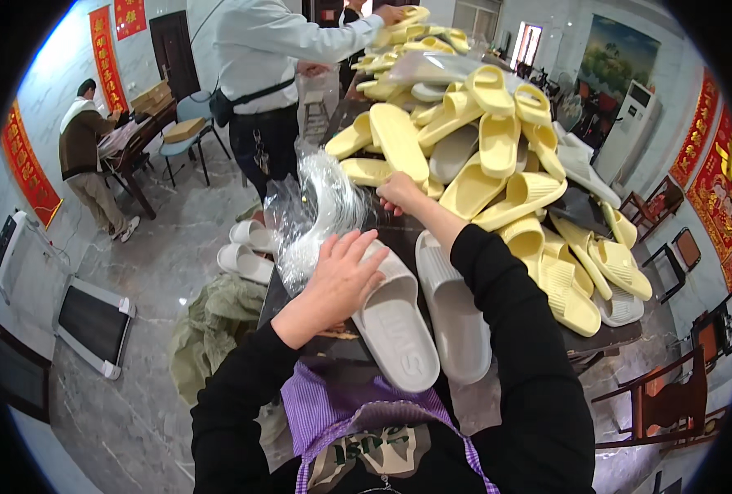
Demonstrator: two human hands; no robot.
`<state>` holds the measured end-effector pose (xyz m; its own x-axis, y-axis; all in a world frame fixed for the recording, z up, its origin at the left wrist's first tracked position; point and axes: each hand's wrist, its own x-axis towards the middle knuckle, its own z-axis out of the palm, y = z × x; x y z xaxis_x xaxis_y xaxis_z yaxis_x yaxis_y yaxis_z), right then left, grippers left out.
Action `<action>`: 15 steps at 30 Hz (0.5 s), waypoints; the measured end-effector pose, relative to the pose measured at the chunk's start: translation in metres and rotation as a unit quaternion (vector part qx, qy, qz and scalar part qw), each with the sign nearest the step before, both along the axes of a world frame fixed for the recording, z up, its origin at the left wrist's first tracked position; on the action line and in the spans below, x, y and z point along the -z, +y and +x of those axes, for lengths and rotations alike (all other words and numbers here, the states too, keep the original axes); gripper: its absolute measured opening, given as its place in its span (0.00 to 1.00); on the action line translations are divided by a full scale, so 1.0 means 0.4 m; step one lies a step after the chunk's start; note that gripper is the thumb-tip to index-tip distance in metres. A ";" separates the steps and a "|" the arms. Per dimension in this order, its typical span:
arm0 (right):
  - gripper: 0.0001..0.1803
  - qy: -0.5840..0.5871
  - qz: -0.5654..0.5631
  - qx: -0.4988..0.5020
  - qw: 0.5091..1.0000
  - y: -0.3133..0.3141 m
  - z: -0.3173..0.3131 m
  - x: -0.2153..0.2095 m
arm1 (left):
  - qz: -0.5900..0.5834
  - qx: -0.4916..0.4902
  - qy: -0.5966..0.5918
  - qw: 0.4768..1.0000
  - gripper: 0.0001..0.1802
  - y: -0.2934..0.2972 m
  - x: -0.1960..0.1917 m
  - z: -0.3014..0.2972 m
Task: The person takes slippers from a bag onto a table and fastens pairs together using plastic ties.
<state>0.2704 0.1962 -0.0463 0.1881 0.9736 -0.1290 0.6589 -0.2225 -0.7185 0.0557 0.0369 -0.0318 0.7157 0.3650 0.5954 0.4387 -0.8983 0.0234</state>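
Note:
Two light grey slippers lie side by side at the near table edge: the left grey slipper (397,321) and the right grey slipper (455,309). My left hand (333,280) is open, fingers spread, over the toe end of the left one and beside a stack of clear plastic bags (329,202). Farther forward, my right hand (402,194) has its fingers curled closed, close to the end of a yellow slipper (398,144). What those fingers hold, if anything, is hidden.
A heap of yellow slippers (497,148) covers the table's middle and right. Left of the table, white slippers (246,251) and a green sack (218,329) lie on the floor. A standing co-worker (259,74) reaches over the far slippers. Wooden chairs (666,395) stand at right.

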 end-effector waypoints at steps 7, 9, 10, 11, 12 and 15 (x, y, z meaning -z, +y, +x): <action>0.05 0.309 -0.019 0.053 0.949 -0.061 0.010 -0.077 | -0.052 -0.104 0.071 0.991 0.19 0.179 0.051 0.032; 0.05 0.336 0.007 0.069 0.939 -0.073 0.024 -0.091 | -0.161 -0.122 0.174 0.964 0.21 0.203 0.048 0.038; 0.05 0.364 0.028 0.080 0.927 -0.080 0.029 -0.096 | -0.216 -0.131 0.226 0.941 0.22 0.213 0.049 0.039; 0.06 0.392 0.048 0.091 0.914 -0.084 0.031 -0.099 | -0.217 -0.129 0.228 0.940 0.22 0.226 0.055 0.038; 0.06 0.393 0.045 0.093 0.914 -0.086 0.036 -0.108 | -0.216 -0.131 0.232 0.939 0.23 0.239 0.063 0.035; 0.10 0.443 0.079 0.119 0.885 -0.094 0.091 -0.137 | -0.231 -0.130 0.251 0.931 0.23 0.249 0.089 0.039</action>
